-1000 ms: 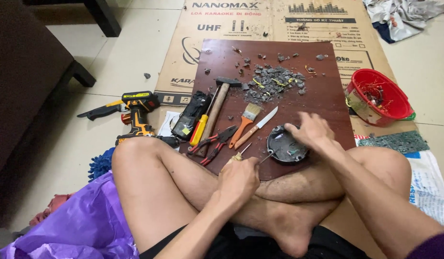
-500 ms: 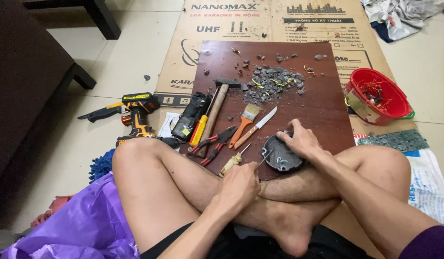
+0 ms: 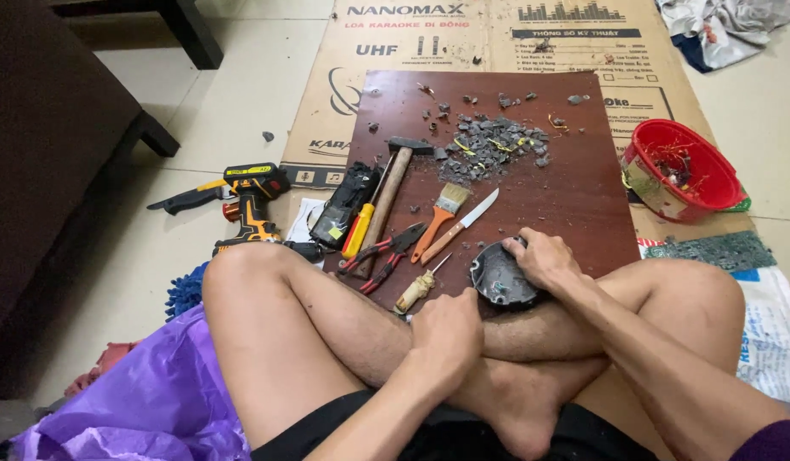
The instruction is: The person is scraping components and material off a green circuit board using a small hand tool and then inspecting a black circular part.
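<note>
— What's laid out on the floor there?

— Biggest thing is the flattened cardboard box point(image 3: 532, 51), and on top of it a dark red-brown board point(image 3: 583, 196). The person sits cross-legged at the near edge of that board, with a purple plastic sheet point(image 3: 147, 401) bunched by the left knee.

— And off to the sides?

— A red plastic tub point(image 3: 681, 166) with bits in it sits off the board's right edge. On the tiles to the left lies a yellow and black cordless drill point(image 3: 250, 201).

— The tools on the board?

— At the left side, a wooden-handled hammer point(image 3: 391, 192), then red-handled pliers point(image 3: 382, 252), a small paintbrush point(image 3: 442, 213) and a knife point(image 3: 463, 224), all close together. Further up the board is a heap of grey broken pieces point(image 3: 493, 149).

— Where are the hands?

— The right hand point(image 3: 544, 256) is on a round black casing point(image 3: 502, 277) at the board's near edge, just above the crossed shins. Its grip is wrapped over the casing's far rim, fingers curled and pressing on it.

— The left?

— The left hand point(image 3: 446, 329) rests on the leg just below the casing, curled loosely. I cannot tell whether its grip pinches anything. A small pale-handled tool point(image 3: 416, 290) lies just beside it.
</note>
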